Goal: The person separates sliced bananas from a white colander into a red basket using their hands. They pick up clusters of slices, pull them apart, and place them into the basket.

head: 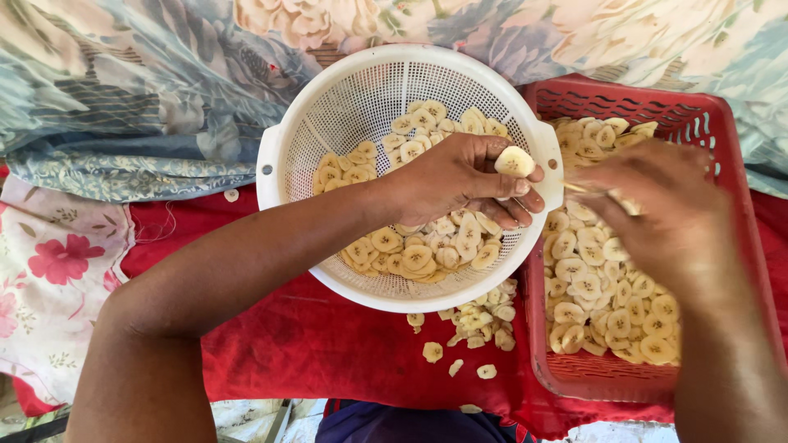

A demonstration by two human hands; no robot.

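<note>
While the left hand (460,176) pinches a peeled banana stub (515,161) at frame centre over the white colander (279,164), it looks soft, slippery; blurred right hand (657,209) grips something thin

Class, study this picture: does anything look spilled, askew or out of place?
Yes. A scatter of pale yellow banana slices lies loose on the red cloth, below the round white plastic colander and beside the red plastic basket, while most other slices sit inside those two containers.
</note>
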